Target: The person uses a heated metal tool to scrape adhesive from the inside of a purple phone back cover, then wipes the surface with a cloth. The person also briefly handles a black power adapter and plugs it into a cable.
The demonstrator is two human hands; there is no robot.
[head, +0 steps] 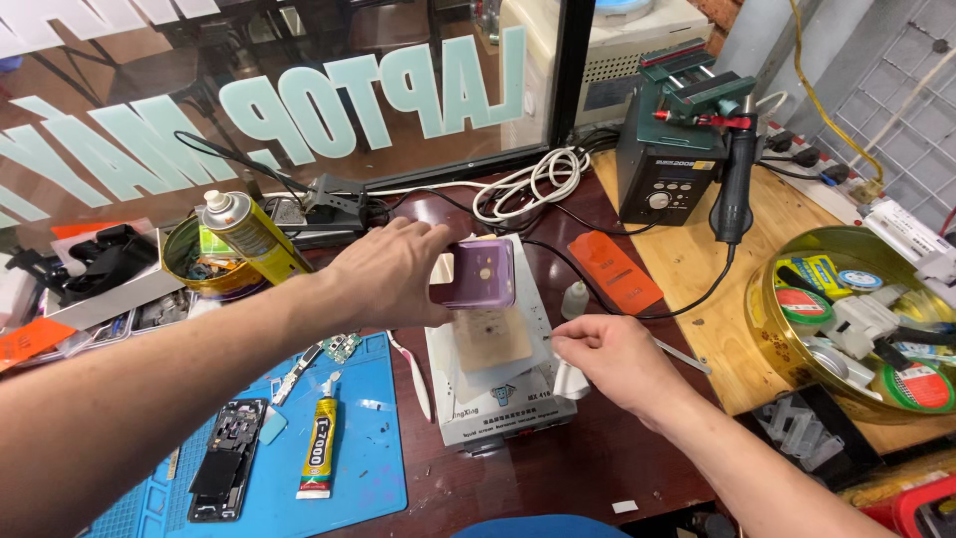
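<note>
At the centre of a crowded repair surface, a person's left hand grips a purple phone back cover, fingers closed on its left edge, so the cover juts out at three o'clock from the hand, tilted above a white heating plate. A tan pad lies on the plate just below the cover. At five o'clock from the cover, the right hand rests by the plate's right edge, thumb and forefinger pinched on a thin metal tool that points away at three o'clock. At eight o'clock, a blue work mat carries a glue tube and a stripped black phone. A yellow spray can stands at nine o'clock, a hot-air station at two.
</note>
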